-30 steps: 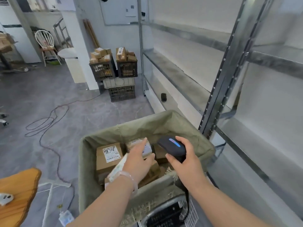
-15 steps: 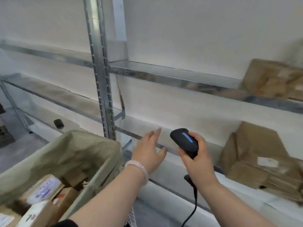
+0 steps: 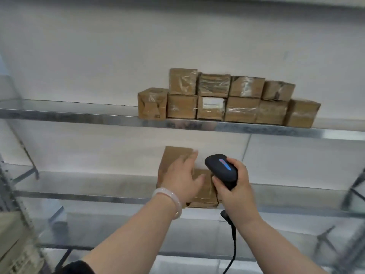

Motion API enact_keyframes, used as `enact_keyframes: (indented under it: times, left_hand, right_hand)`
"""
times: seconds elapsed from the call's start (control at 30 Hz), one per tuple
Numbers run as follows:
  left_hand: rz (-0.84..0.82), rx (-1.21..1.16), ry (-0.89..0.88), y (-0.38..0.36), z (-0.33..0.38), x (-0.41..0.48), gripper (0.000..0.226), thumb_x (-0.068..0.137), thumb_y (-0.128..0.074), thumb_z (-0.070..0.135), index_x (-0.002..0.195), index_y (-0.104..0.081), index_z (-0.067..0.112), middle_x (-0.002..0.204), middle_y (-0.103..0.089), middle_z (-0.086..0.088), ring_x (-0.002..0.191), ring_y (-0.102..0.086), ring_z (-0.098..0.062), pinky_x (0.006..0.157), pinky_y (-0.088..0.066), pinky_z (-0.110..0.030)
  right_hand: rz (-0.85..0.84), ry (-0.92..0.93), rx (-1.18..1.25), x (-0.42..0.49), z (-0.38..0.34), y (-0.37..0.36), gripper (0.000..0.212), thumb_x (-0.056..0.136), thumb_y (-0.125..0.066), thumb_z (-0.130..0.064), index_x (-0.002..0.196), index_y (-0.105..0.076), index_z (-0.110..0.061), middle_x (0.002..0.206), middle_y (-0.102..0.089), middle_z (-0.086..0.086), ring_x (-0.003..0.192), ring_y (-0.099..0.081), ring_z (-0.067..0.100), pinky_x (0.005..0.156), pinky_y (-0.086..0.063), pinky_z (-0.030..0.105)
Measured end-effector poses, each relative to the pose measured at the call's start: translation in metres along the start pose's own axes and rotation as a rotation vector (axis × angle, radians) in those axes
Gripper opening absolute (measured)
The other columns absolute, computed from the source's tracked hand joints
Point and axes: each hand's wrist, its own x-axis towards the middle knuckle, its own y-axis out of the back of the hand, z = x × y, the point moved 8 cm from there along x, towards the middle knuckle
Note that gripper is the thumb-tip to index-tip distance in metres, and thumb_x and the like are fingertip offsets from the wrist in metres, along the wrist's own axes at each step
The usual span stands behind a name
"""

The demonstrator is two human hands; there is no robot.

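My right hand (image 3: 235,186) grips a black handheld barcode scanner (image 3: 221,168) by its handle, and its cable (image 3: 233,252) hangs down. My left hand (image 3: 181,178), with a pale bangle on the wrist, reaches with straight fingers against brown cardboard parcels (image 3: 205,190) on the middle metal shelf (image 3: 88,185). Whether the fingers press on the parcel or just hover over it is unclear. The scanner is right of these parcels, its head pointing up and left.
Two rows of several taped cardboard boxes (image 3: 229,97) stand on the upper shelf (image 3: 69,111). A lower shelf (image 3: 98,234) lies below. A perforated upright post (image 3: 11,194) and the fabric-lined cart edge (image 3: 11,240) are at far left. White wall behind.
My view swung from the parcel cart to the shelving on the right. My left hand left the cart and now reaches the parcels on the middle shelf. The scanner stays in my right hand.
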Motion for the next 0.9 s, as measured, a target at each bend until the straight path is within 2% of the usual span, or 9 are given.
enact_keyframes:
  times: [0.1, 0.27, 0.5, 0.67, 0.77, 0.83, 0.9]
  left_hand:
    - [0.001, -0.029, -0.042, -0.026, 0.056, 0.020, 0.075, 0.096, -0.057, 0.047, 0.157, -0.015, 0.041, 0.163, -0.025, 0.001, 0.150, -0.022, -0.022, 0.120, -0.028, -0.042]
    - [-0.024, -0.045, -0.101, -0.052, 0.126, 0.046, 0.075, 0.097, -0.055, 0.046, 0.158, -0.013, 0.039, 0.164, -0.021, 0.001, 0.151, -0.017, -0.021, 0.122, -0.022, -0.038]
    - [-0.032, -0.056, -0.208, -0.060, 0.195, 0.087, 0.074, 0.097, -0.054, 0.048, 0.158, -0.014, 0.040, 0.163, -0.022, 0.006, 0.149, -0.021, -0.021, 0.119, -0.028, -0.042]
    - [-0.074, -0.088, -0.274, -0.077, 0.228, 0.113, 0.074, 0.097, -0.055, 0.045, 0.158, -0.015, 0.036, 0.163, -0.022, 0.003, 0.151, -0.020, -0.021, 0.118, -0.028, -0.041]
    - [-0.096, -0.098, -0.292, -0.088, 0.247, 0.127, 0.073, 0.098, -0.054, 0.044, 0.159, -0.015, 0.035, 0.163, -0.021, 0.001, 0.150, -0.021, -0.023, 0.115, -0.030, -0.040]
    - [-0.123, -0.104, -0.295, -0.099, 0.258, 0.134, 0.073, 0.098, -0.054, 0.045, 0.159, -0.014, 0.035, 0.164, -0.021, 0.000, 0.150, -0.023, -0.024, 0.115, -0.031, -0.040]
    - [-0.144, -0.121, -0.282, -0.110, 0.266, 0.141, 0.074, 0.098, -0.055, 0.044, 0.159, -0.013, 0.035, 0.163, -0.022, -0.001, 0.149, -0.026, -0.024, 0.115, -0.031, -0.039]
  right_hand:
    - [0.030, 0.026, -0.005, 0.019, -0.002, 0.062, 0.054, 0.086, -0.073, -0.012, 0.121, -0.048, -0.044, 0.118, -0.058, -0.024, 0.104, -0.058, -0.007, 0.080, -0.045, 0.006]
    - [0.076, 0.076, -0.060, 0.052, -0.009, 0.130, 0.053, 0.087, -0.071, -0.012, 0.122, -0.045, -0.043, 0.115, -0.057, -0.027, 0.099, -0.057, -0.011, 0.076, -0.043, 0.003]
    - [0.202, 0.143, -0.082, 0.100, -0.028, 0.189, 0.052, 0.088, -0.071, -0.014, 0.124, -0.044, -0.040, 0.113, -0.054, -0.028, 0.099, -0.055, -0.013, 0.075, -0.043, 0.003]
    - [0.292, 0.111, -0.133, 0.114, -0.019, 0.220, 0.050, 0.088, -0.070, -0.017, 0.123, -0.044, -0.041, 0.111, -0.056, -0.026, 0.094, -0.057, -0.012, 0.070, -0.046, 0.006]
    - [0.357, 0.118, -0.147, 0.130, -0.015, 0.245, 0.049, 0.088, -0.070, -0.017, 0.124, -0.045, -0.039, 0.113, -0.057, -0.023, 0.095, -0.056, -0.014, 0.071, -0.043, 0.002]
    - [0.380, 0.109, -0.157, 0.139, -0.010, 0.258, 0.048, 0.088, -0.071, -0.018, 0.124, -0.045, -0.037, 0.113, -0.058, -0.019, 0.096, -0.057, -0.012, 0.072, -0.043, 0.003]
    - [0.387, 0.093, -0.158, 0.148, 0.000, 0.270, 0.048, 0.088, -0.071, -0.019, 0.124, -0.046, -0.037, 0.113, -0.060, -0.015, 0.094, -0.062, 0.001, 0.076, -0.050, 0.012]
